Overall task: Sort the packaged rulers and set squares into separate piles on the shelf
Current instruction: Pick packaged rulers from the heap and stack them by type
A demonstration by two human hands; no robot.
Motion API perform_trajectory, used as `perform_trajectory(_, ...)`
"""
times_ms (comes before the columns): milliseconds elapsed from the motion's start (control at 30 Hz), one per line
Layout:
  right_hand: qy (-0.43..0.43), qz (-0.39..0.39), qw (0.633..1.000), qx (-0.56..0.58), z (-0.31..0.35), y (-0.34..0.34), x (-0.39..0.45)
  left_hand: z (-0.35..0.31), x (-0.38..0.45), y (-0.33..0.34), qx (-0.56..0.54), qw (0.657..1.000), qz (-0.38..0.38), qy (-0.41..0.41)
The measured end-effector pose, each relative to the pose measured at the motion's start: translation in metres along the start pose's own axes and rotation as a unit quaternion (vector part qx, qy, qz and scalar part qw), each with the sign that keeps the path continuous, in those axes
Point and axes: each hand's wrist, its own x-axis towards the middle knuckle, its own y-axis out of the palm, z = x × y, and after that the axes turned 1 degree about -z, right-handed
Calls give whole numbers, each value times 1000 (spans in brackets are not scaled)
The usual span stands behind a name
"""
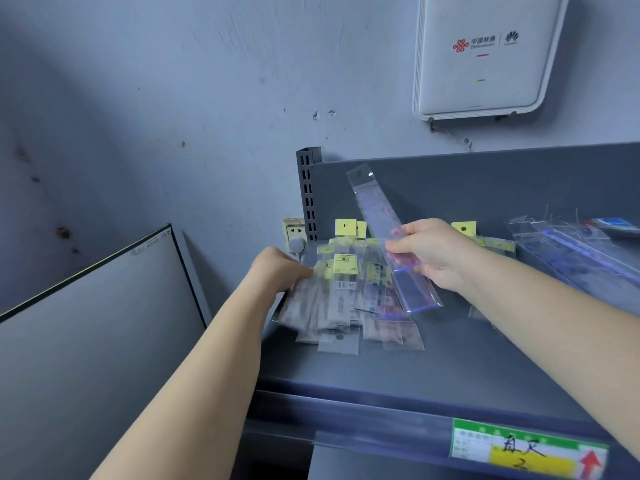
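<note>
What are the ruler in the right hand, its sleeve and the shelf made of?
Ruler: looks like clear rigid plastic; see-through, stays straight while held, edge glints blue.
Sleeve: thin glossy clear film, probably plastic; it wrinkles and shines at the top, with a hang hole.
Shelf: likely painted metal, matte grey; the slotted upright beside it suggests steel racking.

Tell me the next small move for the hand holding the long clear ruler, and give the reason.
Probably carry the long clear packaged ruler, which the right hand pinches above the shelf, rightward to the pile of similar long clear packages and lay it there. It matches that pile in length, while the left hand grips the mixed heap of shorter yellow-labelled packets on the grey metal shelf.
</note>
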Motion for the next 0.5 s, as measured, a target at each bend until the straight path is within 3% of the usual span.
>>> perform_trajectory(300,-37,18,997,72,19,-20,-11,-28,-21,-16,-262,958,-58,99)
perform_trajectory(500,-73,17,993,95,27,-48,-22,-63,-41,2,-323,934,21,148)
